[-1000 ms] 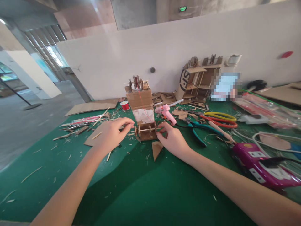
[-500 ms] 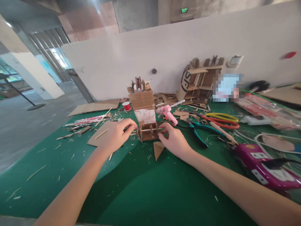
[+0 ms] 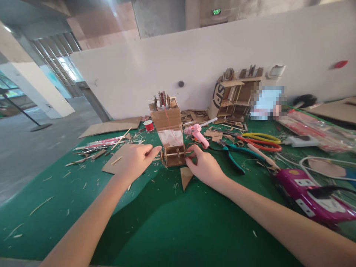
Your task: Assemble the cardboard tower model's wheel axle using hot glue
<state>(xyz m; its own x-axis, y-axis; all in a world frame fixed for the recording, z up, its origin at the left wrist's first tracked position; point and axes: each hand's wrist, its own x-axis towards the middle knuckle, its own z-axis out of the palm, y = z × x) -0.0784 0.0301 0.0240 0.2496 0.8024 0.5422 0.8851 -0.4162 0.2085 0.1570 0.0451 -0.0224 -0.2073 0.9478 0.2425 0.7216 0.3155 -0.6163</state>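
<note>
A cardboard model stands upright on the green table, with a tall tower and a low open box in front. Cardboard discs sit on top, and a red thread runs down its front. Across the low box lies a wooden stick axle carrying small discs, with a larger cardboard wheel at its left end. My left hand is closed, its thumb tip by that wheel; what its fingers hold is hidden. My right hand grips the box's right side between thumb and fingers. A triangular cardboard scrap lies below it.
Behind my right hand rests a pink glue gun. Teal-handled pliers and a purple power strip lie to the right. A red thread spool, sticks and scraps are at left; another cardboard structure stands at the back.
My left thumb has straightened and its fingers have curled further in beside the wheel. My right hand keeps its hold on the box. The view has shifted slightly.
</note>
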